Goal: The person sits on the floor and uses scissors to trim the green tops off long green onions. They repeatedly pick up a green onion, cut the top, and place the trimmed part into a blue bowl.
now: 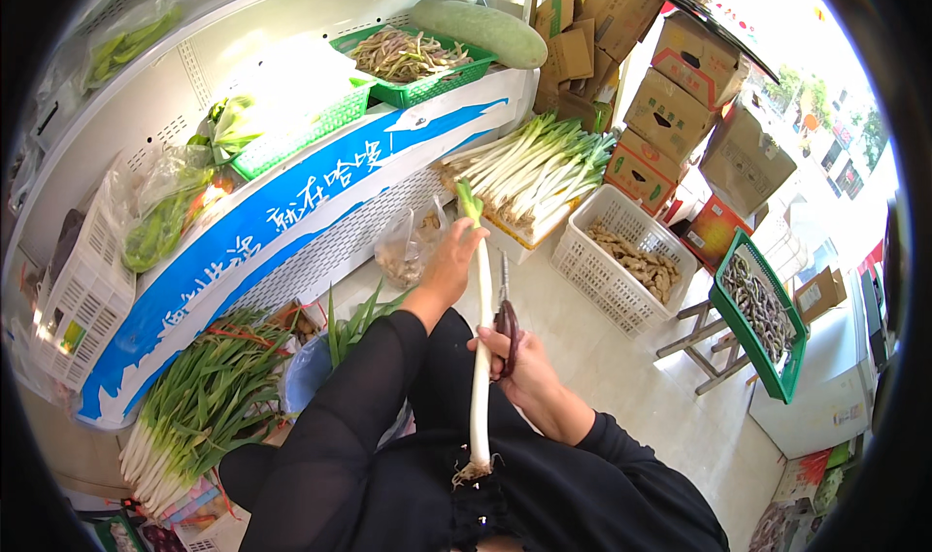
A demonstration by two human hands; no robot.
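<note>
A single leek-like green onion (pixel 480 384) stretches down the middle, its short green top pointing away and its roots near my lap. My left hand (pixel 450 264) grips it just below the green top. Lower on the white stalk, my right hand (pixel 520 366) pinches it with thumb and finger and also holds scissors (pixel 506 315) with dark red handles. The scissor blades point away from me, beside the stalk. Beyond my hands, a pile of trimmed green onions (pixel 539 170) rests on a white box. Untrimmed green onions (pixel 218 392) with long leaves lie at my left.
A blue container (pixel 309 370) with green leaves stands by my left knee. White crate (pixel 608 279) holds ginger. Green basket of beans (pixel 757 312) sits on a wooden stool (pixel 703 348). Cardboard boxes (pixel 666 115) are stacked behind. The refrigerated display shelf (pixel 313 202) runs along the left.
</note>
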